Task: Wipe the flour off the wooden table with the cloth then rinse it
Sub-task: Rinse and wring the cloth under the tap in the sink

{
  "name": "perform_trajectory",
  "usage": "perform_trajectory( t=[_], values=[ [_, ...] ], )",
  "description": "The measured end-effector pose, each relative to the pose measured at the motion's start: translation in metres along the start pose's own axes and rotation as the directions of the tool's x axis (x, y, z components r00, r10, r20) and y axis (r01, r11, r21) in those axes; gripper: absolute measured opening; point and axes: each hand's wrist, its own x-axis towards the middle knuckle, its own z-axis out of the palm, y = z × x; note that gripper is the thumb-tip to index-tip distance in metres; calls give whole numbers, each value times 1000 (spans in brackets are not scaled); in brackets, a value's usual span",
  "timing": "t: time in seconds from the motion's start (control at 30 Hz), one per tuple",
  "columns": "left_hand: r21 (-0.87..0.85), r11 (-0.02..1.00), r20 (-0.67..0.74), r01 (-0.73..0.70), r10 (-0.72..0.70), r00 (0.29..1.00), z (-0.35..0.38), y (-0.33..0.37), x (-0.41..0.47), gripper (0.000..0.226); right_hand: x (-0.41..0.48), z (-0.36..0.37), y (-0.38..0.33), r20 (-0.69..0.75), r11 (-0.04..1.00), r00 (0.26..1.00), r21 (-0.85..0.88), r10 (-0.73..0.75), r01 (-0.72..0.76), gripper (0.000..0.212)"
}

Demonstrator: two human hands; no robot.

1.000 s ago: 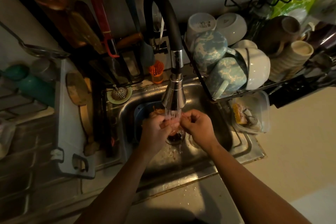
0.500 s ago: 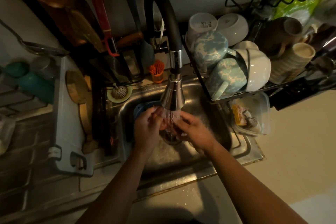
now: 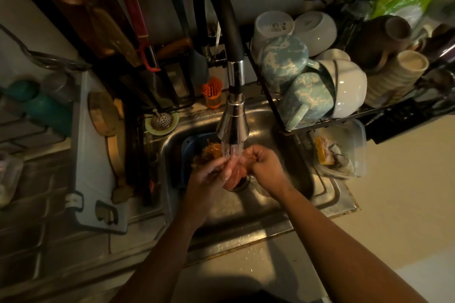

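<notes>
Head view (the only one we have, and dim).

- Tap (image 3: 232,128): black curved neck, chrome spray head, running. The water (image 3: 233,150) falls straight onto the hands.
- Cloth (image 3: 234,176): small, pinkish and wet, stretched between both hands directly under the stream and above the drain (image 3: 243,186). We cannot tell whether any flour is left on it.
- Left hand (image 3: 205,176): fingers closed on the cloth's left edge in a pinch.
- Right hand (image 3: 264,166): fingers curled tightly round the cloth's upper right edge.
- Sink (image 3: 246,225): steel, wet, with droplets on the front rim. A blue basket (image 3: 186,155) of orange scraps sits in it, just beside the left hand.
- Dish rack (image 3: 322,122): overhangs the sink's right side, loaded with mugs (image 3: 305,102) and bowls.
- Plastic tub (image 3: 344,152): on the right ledge, holding sponges.
- Cutting board (image 3: 92,155): on the left counter, well apart from the hands.

We judge the wiping done and the rinse under way. Risks from here:

- A slack pinch under the water's weight could drop the cloth onto the drain or against the scrap basket, dirtying it again.
- Holding it too high against the spray head would throw water over the front rim onto the counter.
- A wide wringing motion to the right could knock the low edge of the rack.
</notes>
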Motion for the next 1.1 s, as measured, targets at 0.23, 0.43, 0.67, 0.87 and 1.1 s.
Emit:
perform_trajectory(
  t=[0.23,0.43,0.67,0.87,1.1],
  values=[
    [58,998,-186,-22,32,982,3,3,8,23,-11,-2,1,266,1000,964,11,-26,23,28],
    [-13,999,-237,36,-38,971,-2,7,12,42,-6,-10,12,177,998,984,64,8,-19,23],
    [-58,998,-128,-16,9,992,-6,11,19,60,-7,-22,6,313,981,950,182,4,-64,42],
    [-40,998,-25,-40,40,999,-7,11,21,50,-5,-21,1,269,989,961,143,-61,23,34],
    [109,991,-31,78,-75,997,-14,5,20,17,-5,-13,8,217,966,971,256,-103,46,33]
  ],
)
